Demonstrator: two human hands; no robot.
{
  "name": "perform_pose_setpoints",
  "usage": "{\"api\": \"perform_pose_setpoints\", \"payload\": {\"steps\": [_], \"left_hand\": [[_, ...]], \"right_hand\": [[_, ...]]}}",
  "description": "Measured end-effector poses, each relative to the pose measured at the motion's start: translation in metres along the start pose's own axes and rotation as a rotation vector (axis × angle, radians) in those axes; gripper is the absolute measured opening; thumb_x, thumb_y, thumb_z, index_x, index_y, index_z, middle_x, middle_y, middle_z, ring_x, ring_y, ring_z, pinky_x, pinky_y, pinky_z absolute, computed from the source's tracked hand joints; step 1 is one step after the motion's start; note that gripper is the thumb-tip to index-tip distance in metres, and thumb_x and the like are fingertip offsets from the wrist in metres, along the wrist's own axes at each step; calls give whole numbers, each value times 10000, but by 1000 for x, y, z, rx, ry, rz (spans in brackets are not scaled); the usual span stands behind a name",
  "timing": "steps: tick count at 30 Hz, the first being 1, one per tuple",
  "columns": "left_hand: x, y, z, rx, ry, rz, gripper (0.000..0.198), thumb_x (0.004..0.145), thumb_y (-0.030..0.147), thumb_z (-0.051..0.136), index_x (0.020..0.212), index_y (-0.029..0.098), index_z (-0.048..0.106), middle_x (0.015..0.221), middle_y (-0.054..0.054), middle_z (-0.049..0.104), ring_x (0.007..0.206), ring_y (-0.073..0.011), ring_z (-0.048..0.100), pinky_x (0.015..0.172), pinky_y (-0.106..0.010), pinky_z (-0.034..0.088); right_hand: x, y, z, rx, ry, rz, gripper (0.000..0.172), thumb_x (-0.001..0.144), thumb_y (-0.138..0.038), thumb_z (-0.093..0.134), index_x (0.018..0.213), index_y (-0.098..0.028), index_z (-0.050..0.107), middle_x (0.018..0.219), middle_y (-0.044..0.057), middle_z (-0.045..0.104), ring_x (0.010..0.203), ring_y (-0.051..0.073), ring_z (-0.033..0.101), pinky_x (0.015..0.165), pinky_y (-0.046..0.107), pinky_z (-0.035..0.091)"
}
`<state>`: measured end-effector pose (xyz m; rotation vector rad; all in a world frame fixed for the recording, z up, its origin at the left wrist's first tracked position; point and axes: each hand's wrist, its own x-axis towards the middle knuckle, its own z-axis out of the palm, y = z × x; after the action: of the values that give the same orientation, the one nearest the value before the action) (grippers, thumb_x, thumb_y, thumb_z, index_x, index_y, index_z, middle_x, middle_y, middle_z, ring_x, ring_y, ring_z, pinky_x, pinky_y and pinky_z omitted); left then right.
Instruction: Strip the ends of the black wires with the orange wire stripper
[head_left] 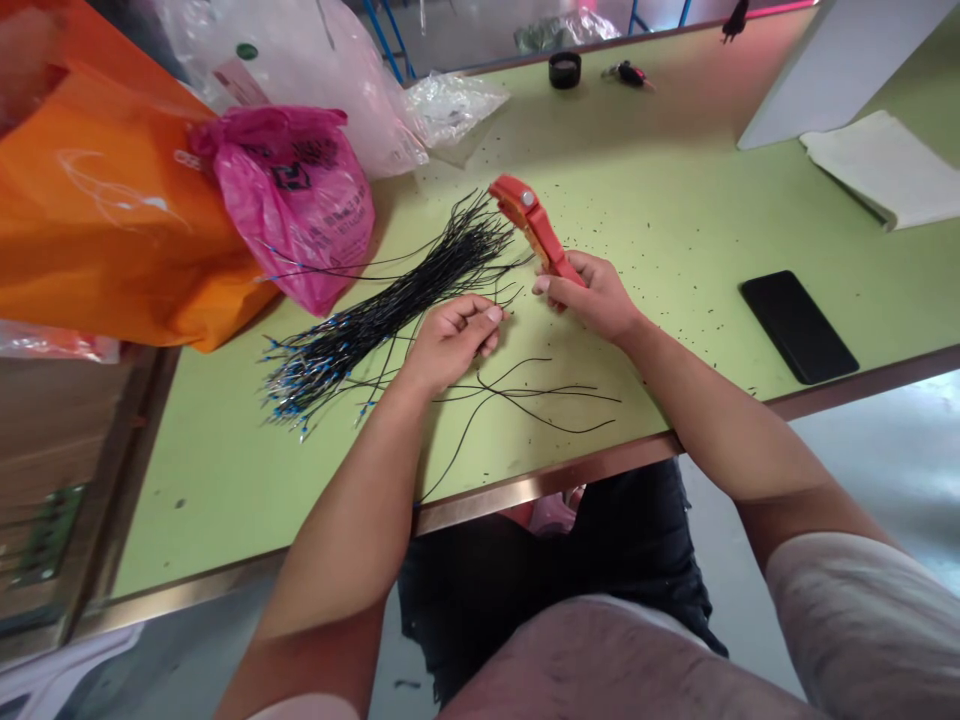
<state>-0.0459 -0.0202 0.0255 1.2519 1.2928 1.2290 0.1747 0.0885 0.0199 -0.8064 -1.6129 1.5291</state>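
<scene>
My right hand (592, 296) is closed round the handles of a red wire stripper (534, 224), whose jaws point up and away from me. My left hand (454, 338) pinches thin black wire at the near end of a large bundle of black wires (390, 305) with blue tips fanned out at the left. A few loose black wires (540, 400) lie on the green table (660, 200) just in front of both hands.
An orange bag (112, 220), a pink plastic bag (296, 195) and clear plastic bags (337, 70) crowd the table's left back. A black phone (798, 325) lies at the right, white paper (889, 165) beyond it, a black cap (564, 69) far back. Small black wire scraps dot the surface.
</scene>
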Motion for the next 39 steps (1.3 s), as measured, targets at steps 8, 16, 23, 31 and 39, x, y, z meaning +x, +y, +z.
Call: {"api": "perform_pose_setpoints", "payload": {"steps": [8, 16, 23, 31, 39], "left_hand": [[-2, 0, 5, 123, -51, -20, 518, 840, 667, 906, 856, 187, 714, 676, -26, 704, 523, -103, 559, 489, -216, 404], [-3, 1, 5, 186, -41, -33, 497, 845, 662, 873, 854, 199, 692, 697, -34, 717, 524, -109, 550, 483, -228, 390], [-2, -1, 3, 235, -14, -38, 444, 872, 618, 835, 882, 198, 691, 694, -23, 705, 518, -111, 529, 487, -243, 390], [-9, -4, 6, 353, -120, 36, 348, 952, 541, 760, 963, 193, 754, 750, -25, 724, 582, -129, 542, 539, -251, 409], [-16, 6, 21, 446, -107, 115, 232, 955, 435, 737, 927, 205, 740, 681, 15, 649, 591, -132, 504, 557, -256, 373]], "right_hand": [[-1, -10, -3, 201, -58, 34, 532, 730, -527, 1044, 1037, -223, 732, 810, -27, 709, 721, 124, 666, 651, 253, 611], [-3, -13, -1, 171, -103, 20, 562, 723, -602, 1038, 986, -208, 735, 827, -13, 730, 697, 114, 660, 631, 241, 601], [-6, -18, -3, 167, -134, 43, 374, 793, -406, 969, 983, -194, 727, 804, -13, 721, 690, 118, 654, 639, 252, 598], [-6, -6, 3, -24, -117, 18, 181, 848, -239, 859, 972, -202, 733, 769, -26, 664, 665, 121, 601, 669, 286, 554], [-12, 4, 30, -172, 52, -83, 140, 863, -302, 739, 932, -244, 632, 773, -48, 564, 701, 131, 501, 652, 291, 448]]}}
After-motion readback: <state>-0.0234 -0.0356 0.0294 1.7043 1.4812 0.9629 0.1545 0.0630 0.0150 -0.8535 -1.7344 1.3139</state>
